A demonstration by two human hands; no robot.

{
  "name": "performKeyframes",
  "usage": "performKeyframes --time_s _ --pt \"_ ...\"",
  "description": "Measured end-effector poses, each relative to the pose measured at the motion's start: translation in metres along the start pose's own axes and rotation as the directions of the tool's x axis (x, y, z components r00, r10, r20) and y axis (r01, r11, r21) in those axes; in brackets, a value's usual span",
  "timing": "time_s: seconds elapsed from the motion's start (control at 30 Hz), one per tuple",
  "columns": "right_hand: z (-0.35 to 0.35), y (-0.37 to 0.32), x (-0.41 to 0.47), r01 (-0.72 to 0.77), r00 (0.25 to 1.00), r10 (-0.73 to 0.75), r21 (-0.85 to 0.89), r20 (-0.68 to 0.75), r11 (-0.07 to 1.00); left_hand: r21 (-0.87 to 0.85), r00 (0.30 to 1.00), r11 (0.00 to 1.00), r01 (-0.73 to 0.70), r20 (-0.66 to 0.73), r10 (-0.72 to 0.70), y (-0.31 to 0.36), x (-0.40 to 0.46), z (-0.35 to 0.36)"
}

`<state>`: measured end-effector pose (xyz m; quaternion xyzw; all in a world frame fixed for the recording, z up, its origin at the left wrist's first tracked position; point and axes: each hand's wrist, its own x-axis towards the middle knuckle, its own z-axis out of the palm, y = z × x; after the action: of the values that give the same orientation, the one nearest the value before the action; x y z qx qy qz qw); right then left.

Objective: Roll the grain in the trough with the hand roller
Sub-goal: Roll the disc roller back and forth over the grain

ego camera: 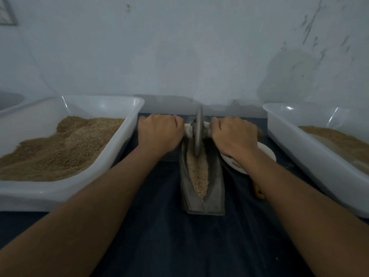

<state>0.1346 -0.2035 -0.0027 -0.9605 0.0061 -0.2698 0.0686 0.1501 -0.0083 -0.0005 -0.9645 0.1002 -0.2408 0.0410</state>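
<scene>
A narrow grey metal trough [214, 193] lies lengthwise on the dark cloth in the middle, with pale crushed grain [198, 174] along its groove. The hand roller's grey metal wheel [198, 130] stands upright in the far end of the trough. Its axle handles are wrapped in pale cloth on both sides. My left hand [160, 132] grips the left handle and my right hand [234, 134] grips the right handle, both arms stretched forward. The handles are mostly hidden under my fingers.
A large white plastic tub [127, 124] heaped with brown grain stands at the left. Another white tub [295, 134] with grain stands at the right. A small white dish [267, 151] lies under my right wrist. A pale wall rises just behind.
</scene>
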Motion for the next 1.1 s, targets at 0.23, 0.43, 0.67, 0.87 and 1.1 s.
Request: performKeyframes --time_s 0.23,0.43,0.67,0.87,1.1 --pt "-0.016 -0.001 -0.039 0.075 0.996 -0.072 0.074 -0.045 0.994 -0.229 0.991 0.973 0.009 -0.126 -0.039 -0.005 -0.04 -0.003" --pt "-0.051 0.003 -0.108 0.232 0.966 -0.216 0.111 -0.142 0.966 -0.337 0.982 0.934 -0.122 -0.177 0.065 -0.02 -0.113 -0.024" --pt "-0.041 -0.004 -0.083 0.188 0.977 -0.18 0.063 -0.113 0.98 -0.325 0.989 0.943 -0.076 -0.141 0.031 -0.016 -0.093 -0.018" --pt "-0.007 0.001 -0.015 -0.01 1.0 0.01 0.042 -0.001 0.999 -0.07 1.0 0.998 -0.003 -0.013 0.002 0.002 -0.006 -0.004" --pt "-0.001 0.002 -0.014 -0.008 0.999 0.011 0.065 -0.045 0.998 -0.008 0.998 1.0 -0.019 -0.054 0.019 0.002 -0.007 -0.002"
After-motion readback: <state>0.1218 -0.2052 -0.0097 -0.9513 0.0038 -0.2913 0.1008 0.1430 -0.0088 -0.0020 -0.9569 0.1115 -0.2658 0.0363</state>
